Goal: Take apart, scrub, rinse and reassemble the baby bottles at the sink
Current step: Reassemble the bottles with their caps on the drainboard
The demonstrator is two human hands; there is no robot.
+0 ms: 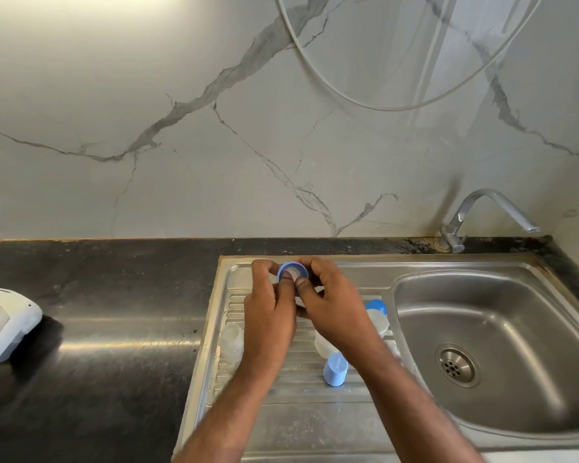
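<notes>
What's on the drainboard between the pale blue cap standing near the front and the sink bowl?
In the head view, the right forearm crosses that stretch; beside it only bare ribbed drainboard shows between the pale blue cap and the sink bowl.

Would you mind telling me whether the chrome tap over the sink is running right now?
Off. No water falls from the spout of the chrome tap, and the steel sink basin below shows no stream.

home kitchen | steel sink (482, 332) | tap (488, 212) | marble backsplash (214, 145)
</notes>
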